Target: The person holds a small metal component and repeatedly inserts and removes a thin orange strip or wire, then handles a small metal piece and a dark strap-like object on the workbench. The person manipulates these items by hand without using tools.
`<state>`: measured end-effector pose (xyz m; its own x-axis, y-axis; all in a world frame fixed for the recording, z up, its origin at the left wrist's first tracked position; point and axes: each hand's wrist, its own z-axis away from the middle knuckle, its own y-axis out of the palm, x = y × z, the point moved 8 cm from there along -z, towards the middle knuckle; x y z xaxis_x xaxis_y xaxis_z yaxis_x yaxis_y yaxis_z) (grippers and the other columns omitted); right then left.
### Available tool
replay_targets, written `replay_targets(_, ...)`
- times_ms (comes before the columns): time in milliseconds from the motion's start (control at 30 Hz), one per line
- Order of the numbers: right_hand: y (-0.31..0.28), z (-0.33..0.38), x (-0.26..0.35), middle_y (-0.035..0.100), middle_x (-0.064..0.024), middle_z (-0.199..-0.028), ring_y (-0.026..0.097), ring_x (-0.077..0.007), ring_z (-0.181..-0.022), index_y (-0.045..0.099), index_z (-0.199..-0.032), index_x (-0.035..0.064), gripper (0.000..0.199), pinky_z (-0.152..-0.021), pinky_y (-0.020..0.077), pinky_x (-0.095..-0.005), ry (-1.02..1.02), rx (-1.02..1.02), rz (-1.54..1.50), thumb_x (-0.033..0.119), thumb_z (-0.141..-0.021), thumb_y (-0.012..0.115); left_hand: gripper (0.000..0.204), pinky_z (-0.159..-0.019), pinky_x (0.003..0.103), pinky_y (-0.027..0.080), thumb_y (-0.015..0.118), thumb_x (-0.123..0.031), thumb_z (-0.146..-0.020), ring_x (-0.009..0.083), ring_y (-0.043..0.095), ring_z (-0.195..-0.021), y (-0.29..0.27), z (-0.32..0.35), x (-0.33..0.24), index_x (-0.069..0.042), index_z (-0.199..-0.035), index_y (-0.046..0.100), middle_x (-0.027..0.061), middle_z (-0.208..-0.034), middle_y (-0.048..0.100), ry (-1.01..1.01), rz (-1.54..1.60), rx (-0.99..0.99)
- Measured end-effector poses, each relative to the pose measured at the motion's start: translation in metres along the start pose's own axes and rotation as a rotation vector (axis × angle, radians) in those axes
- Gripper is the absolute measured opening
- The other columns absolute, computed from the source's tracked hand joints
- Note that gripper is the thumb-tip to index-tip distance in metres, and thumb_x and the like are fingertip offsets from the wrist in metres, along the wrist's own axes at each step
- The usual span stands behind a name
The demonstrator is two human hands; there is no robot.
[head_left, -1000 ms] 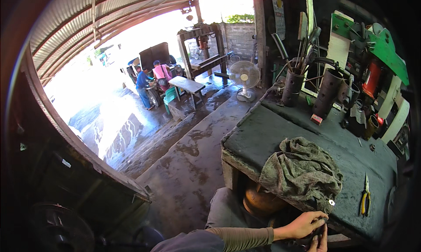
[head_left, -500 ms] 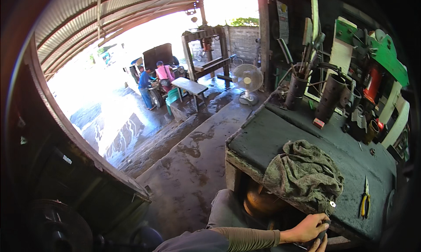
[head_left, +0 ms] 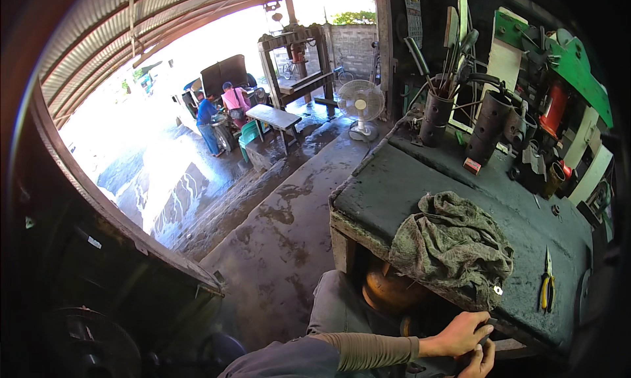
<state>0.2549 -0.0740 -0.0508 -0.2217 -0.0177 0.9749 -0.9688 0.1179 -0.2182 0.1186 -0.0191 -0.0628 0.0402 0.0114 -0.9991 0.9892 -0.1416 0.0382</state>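
Note:
At the bench's near edge, my left hand (head_left: 460, 333) is closed, its fingers curled round a small dark piece (head_left: 486, 338) whose kind I cannot make out. Just below it, my right hand (head_left: 480, 361) shows only in part at the lower edge. Its thumb and fingers are bent against the same dark piece. A crumpled grey-green rag (head_left: 453, 240) lies on the bench just beyond my hands. To its right rest needle-nose pliers (head_left: 547, 287) with yellow and black handles. A small shiny metal bit (head_left: 497, 290) sits at the rag's near corner.
The dark workbench (head_left: 388, 194) carries metal tube holders (head_left: 490, 125) full of tools and a small red box (head_left: 472, 165) at its back. A white fan (head_left: 361, 108) stands on the floor beyond. Two people (head_left: 223, 112) work by a vehicle outside, near a bench (head_left: 275, 118).
The whole view has shifted slightly, so the bench and surroundings sit a little higher and farther left. Both hands stay together at the bench edge, with slightly more of the right hand showing.

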Motion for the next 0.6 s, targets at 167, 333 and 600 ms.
replay_targets(167,-0.016,0.006,0.020,0.074,-0.0213,-0.138,0.073,-0.0302,-0.122,0.064,-0.150,-0.0044,0.045,-0.104,0.0591,-0.0404,-0.200,-0.207,0.154,0.022,-0.113,0.069,0.025,-0.068,0.048,0.052,0.072,-0.018,-0.107,0.0441,0.067,-0.074,0.019,-0.010,-0.002,0.005,-0.103,0.063,0.0248,-0.084,0.069,0.098,-0.036,-0.057)
replay_targets(333,-0.021,0.009,0.023,0.075,-0.0218,-0.138,0.074,-0.0323,-0.122,0.065,-0.148,-0.0055,0.045,-0.106,0.0592,-0.0418,-0.319,-0.228,0.338,0.021,-0.113,0.071,0.026,-0.068,0.048,0.051,0.073,-0.017,-0.106,0.0437,0.067,-0.073,0.032,-0.018,0.003,0.006,-0.099,0.063,0.0248,-0.084,0.069,0.055,-0.038,-0.037)
replay_targets(600,-0.042,-0.005,-0.023,0.071,-0.0221,-0.144,0.069,-0.0299,-0.130,0.063,-0.149,-0.0072,0.047,-0.112,0.0553,-0.0396,-0.034,-0.139,-0.135,0.017,-0.110,0.074,0.025,-0.080,0.052,0.054,0.074,-0.022,-0.103,0.0444,0.069,-0.091,0.041,-0.014,-0.024,0.003,-0.106,0.070,0.0239,-0.094,0.071,0.231,-0.164,-0.009)
